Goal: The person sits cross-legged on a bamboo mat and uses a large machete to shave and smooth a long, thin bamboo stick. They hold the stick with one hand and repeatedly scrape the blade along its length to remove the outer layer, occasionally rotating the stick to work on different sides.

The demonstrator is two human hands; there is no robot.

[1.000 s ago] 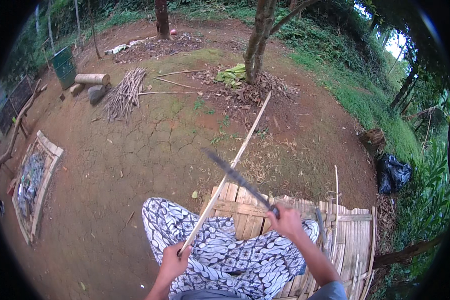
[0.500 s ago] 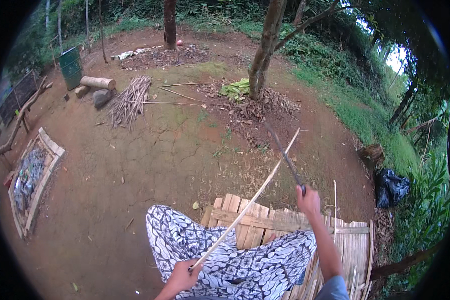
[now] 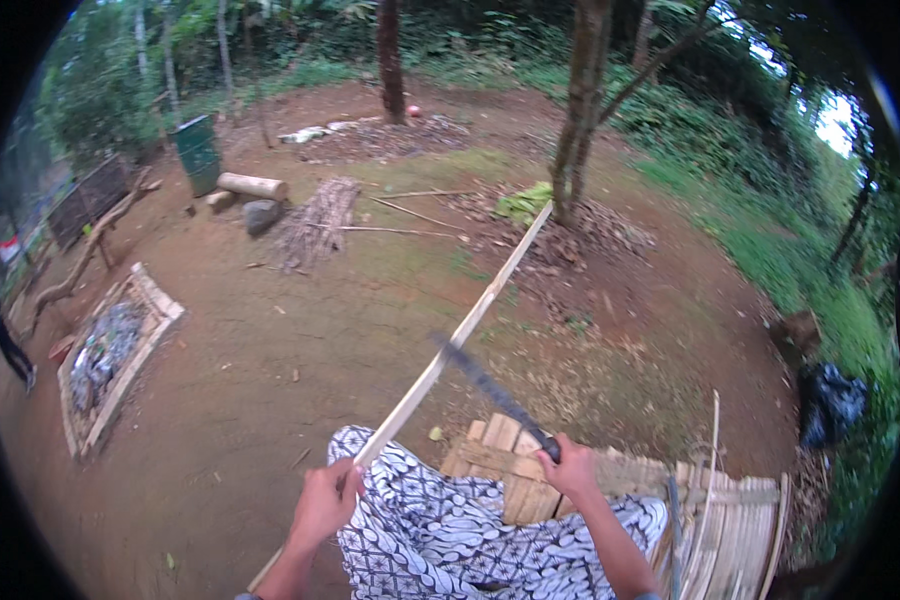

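Observation:
In my left hand point(image 3: 325, 500) is a long pale bamboo strip point(image 3: 418, 392), which slants up and away to the right. Part of it shows behind my wrist too. My right hand point(image 3: 570, 468) is closed round the dark handle of a machete point(image 3: 498, 394). Its dark, slightly blurred blade points up and left, and the tip overlaps the strip about midway along; whether they touch I cannot tell. Under my arms, a black-and-white patterned cloth point(image 3: 440, 545) covers my legs. I am on a bamboo slat bench point(image 3: 735, 510).
More thin strips point(image 3: 708, 480) lean on the bench at the right. A black plastic bag point(image 3: 832, 405) lies beyond it. Ahead are a tree trunk point(image 3: 580, 110), a stick pile point(image 3: 315, 222), a log point(image 3: 253, 186) and a green drum point(image 3: 197, 157). A framed bed of plastic waste point(image 3: 105, 350) is left.
The machete has swung from pointing away to lying leftward across the strip. My left hand now grips farther up the strip. The whole view has shifted slightly.

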